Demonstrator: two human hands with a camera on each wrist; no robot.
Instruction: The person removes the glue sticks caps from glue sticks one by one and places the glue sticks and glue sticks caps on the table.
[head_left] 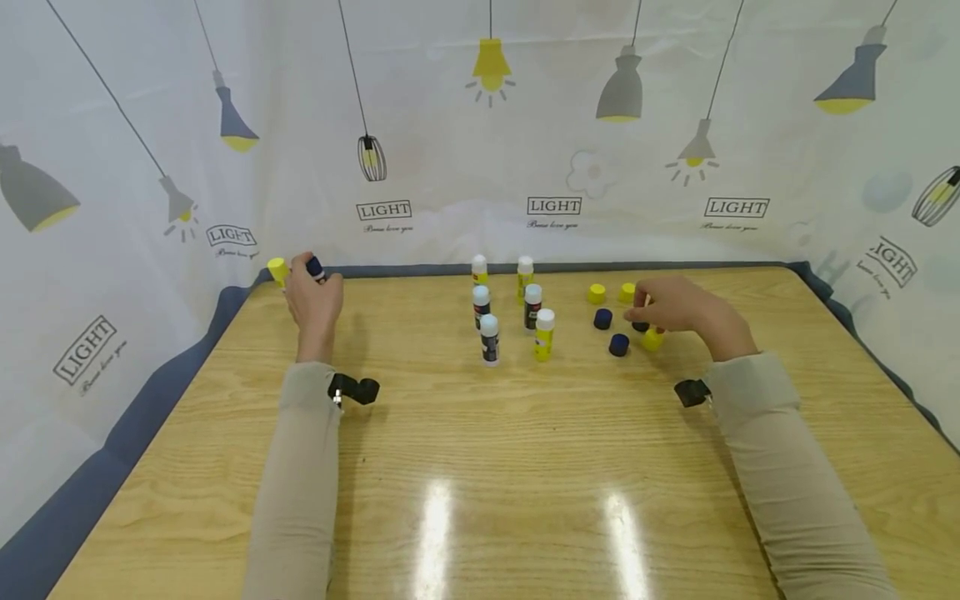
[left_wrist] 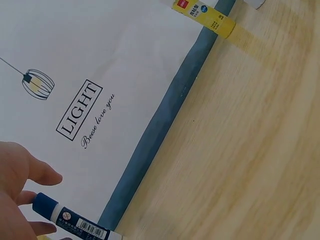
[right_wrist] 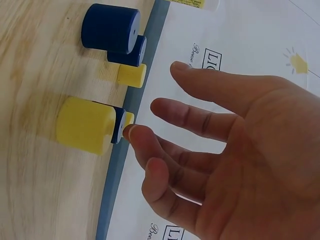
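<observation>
At the table's far left, my left hand (head_left: 315,304) is around a blue glue stick (left_wrist: 82,222) with a dark blue cap. In the left wrist view the thumb stands apart from the stick, while other fingers lie behind or against its cap. A yellow-capped glue stick (head_left: 278,270) is just left of that hand, mostly hidden. My right hand (right_wrist: 225,145) hovers at the loose caps with fingers bent and nothing visible between them. Closest to it are a yellow cap (right_wrist: 82,125) and a blue cap (head_left: 641,325), partly covered by the fingers in the head view.
Several uncapped glue sticks, yellow (head_left: 544,337) and dark blue (head_left: 490,343), stand in two columns mid-table. More loose caps, blue (head_left: 618,345) and yellow (head_left: 596,293), lie to their right. A printed curtain (head_left: 450,225) hangs along the table's back edge.
</observation>
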